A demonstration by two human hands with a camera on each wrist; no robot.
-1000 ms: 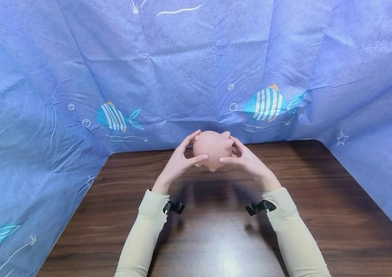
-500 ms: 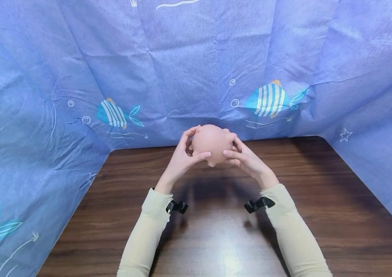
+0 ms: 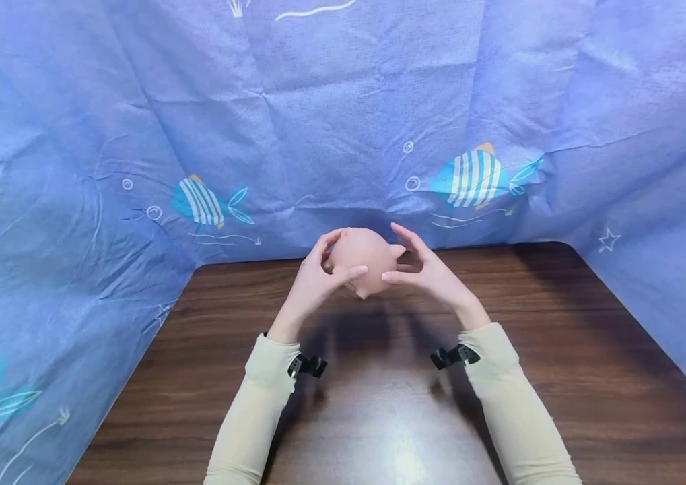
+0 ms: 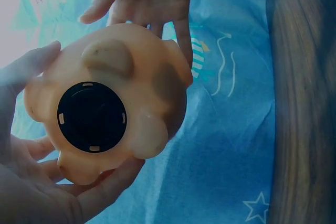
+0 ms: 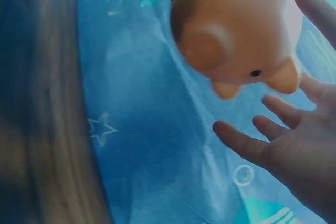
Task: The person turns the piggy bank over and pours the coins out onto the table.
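Observation:
A round pink piggy bank point(image 3: 362, 256) is held up over the far part of the table, tilted. My left hand point(image 3: 311, 279) grips its left side, thumb on the near face and fingers around the back and underside. In the left wrist view, its underside shows a round black plug point(image 4: 92, 117) among stubby feet. Beside the other end, my right hand point(image 3: 436, 273) has its fingers spread away from the bank; whether its thumb tip touches is unclear. The right wrist view shows an ear point(image 5: 286, 76) and a small black eye point(image 5: 255, 73).
A dark brown wooden table point(image 3: 379, 417) lies under both arms. Blue cloth point(image 3: 330, 121) printed with fish hangs along the back and both sides. Each wrist carries a small black camera mount point(image 3: 308, 366).
The right fingers have come off the piggy bank and spread apart. The bank has turned and moved slightly left, still in the left hand's grip.

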